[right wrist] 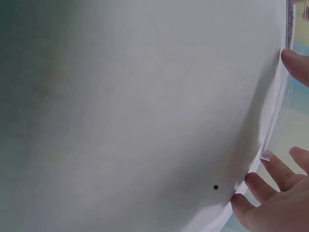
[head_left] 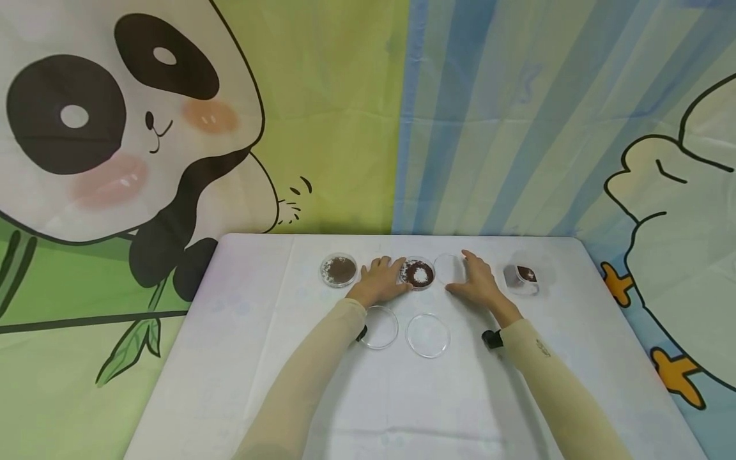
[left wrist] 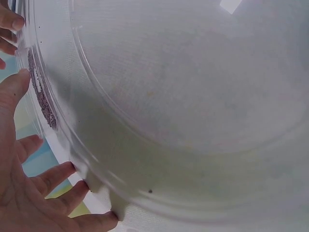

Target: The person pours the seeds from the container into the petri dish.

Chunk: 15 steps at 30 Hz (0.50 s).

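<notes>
A clear round dish (head_left: 416, 273) holds dark brown granules with a bare white patch in the middle. My left hand (head_left: 377, 281) lies along its left edge, thumb and index tip at the rim, the other fingers spread. The left wrist view shows this hand (left wrist: 48, 188) with the granules (left wrist: 42, 96) between thumb and index. To the right is a clear round dish (head_left: 449, 269) without granules. My right hand (head_left: 478, 281) spans its right side, fingers spread; in the right wrist view the hand (right wrist: 277, 193) has thumb and a fingertip at the dish edge (right wrist: 276, 121).
Another dish of brown granules (head_left: 338, 270) stands left of my left hand. Nearer me lie two clear round pieces, one (head_left: 379, 327) by the left wrist and one (head_left: 428, 335) beside it. A small clear container (head_left: 520, 278) with brown contents stands at right on the white table (head_left: 425, 402).
</notes>
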Available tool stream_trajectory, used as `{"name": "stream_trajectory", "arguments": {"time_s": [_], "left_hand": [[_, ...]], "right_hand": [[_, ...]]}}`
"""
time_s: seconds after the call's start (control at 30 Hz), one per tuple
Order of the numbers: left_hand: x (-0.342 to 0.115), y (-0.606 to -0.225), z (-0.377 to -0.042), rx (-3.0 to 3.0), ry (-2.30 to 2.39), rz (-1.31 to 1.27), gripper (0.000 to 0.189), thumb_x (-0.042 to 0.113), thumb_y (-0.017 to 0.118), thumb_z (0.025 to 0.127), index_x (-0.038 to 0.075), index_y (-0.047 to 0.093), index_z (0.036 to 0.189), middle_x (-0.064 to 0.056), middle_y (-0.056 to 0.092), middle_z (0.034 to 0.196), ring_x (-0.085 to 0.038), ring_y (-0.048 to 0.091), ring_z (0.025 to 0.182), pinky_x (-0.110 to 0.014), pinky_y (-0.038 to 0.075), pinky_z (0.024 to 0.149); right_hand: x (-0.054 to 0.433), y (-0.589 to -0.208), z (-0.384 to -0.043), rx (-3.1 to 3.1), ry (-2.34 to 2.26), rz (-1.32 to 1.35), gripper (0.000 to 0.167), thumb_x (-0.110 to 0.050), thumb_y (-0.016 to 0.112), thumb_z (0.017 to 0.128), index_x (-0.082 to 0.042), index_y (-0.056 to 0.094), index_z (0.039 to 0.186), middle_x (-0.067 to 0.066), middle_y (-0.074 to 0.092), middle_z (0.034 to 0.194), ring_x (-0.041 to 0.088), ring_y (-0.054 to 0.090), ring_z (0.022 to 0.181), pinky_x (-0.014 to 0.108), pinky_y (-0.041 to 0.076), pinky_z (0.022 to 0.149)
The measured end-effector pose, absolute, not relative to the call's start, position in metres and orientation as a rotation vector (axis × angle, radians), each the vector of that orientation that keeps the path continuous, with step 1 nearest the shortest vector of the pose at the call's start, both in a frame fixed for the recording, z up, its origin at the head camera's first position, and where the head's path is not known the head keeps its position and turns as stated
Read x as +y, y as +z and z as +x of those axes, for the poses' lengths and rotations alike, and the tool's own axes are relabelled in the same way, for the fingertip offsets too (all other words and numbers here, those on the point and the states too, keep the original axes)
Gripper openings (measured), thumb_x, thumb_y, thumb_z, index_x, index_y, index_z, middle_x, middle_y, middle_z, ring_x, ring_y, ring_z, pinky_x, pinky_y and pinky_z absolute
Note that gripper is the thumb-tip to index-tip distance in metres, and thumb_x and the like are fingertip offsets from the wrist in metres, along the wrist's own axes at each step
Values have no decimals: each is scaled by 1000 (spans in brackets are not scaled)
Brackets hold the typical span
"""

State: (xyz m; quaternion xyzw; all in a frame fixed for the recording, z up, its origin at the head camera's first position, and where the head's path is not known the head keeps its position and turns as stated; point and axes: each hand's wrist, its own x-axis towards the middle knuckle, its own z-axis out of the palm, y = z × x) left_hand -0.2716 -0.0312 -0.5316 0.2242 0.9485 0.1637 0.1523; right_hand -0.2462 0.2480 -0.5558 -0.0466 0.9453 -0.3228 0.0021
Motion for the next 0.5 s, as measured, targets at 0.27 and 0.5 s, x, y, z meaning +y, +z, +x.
{"name": "stream_trajectory", "arguments": {"time_s": [0.27, 0.5], "left_hand": [[-31, -532, -273, 2717, 463, 634, 78, 60, 55, 96, 28, 26, 160, -17, 30, 158, -41, 24, 145, -69, 18, 111], [-31, -534, -273, 2712, 462, 634, 78, 61, 54, 96, 28, 25, 160, -16, 30, 158, -40, 24, 145, -69, 17, 111]], "right_hand": [[246, -551, -238, 2979, -1027, -152, 102, -22, 88, 76, 3, 27, 154, 32, 40, 143, 52, 36, 131, 68, 31, 102], [245, -547, -231, 3010, -1040, -187, 100, -19, 87, 76, 2, 26, 153, 30, 39, 144, 49, 36, 131, 69, 29, 102]]}}
